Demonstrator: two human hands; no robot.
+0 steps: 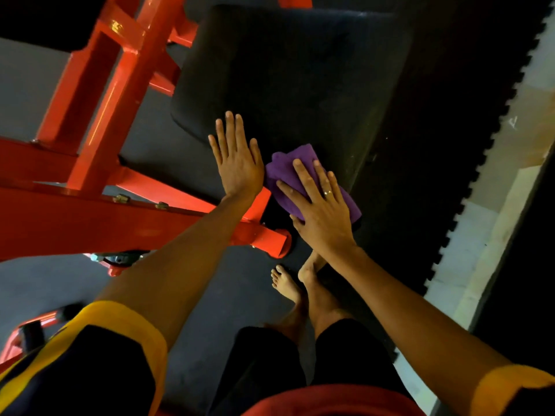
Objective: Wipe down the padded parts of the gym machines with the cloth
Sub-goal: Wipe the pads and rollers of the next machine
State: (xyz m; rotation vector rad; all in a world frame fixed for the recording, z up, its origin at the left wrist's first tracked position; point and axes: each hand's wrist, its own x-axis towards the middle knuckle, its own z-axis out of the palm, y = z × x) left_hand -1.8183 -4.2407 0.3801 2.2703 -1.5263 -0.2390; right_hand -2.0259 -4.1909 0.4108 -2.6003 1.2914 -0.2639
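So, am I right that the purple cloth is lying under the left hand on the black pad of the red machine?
Not quite. The head view shows the cloth under the right hand, whose straight fingers press it onto the pad. The left hand lies flat on the pad beside the cloth, with nothing under it. The rest is right.

Pad [294,70] plain black. Cloth [283,171] on pad purple. Frame [99,94] left of pad bright orange-red. Floor mat [216,295] under pad dark grey, toothed edge right of pad; floor [468,256] beyond pale. Sleeve [120,321] dark, yellow band.
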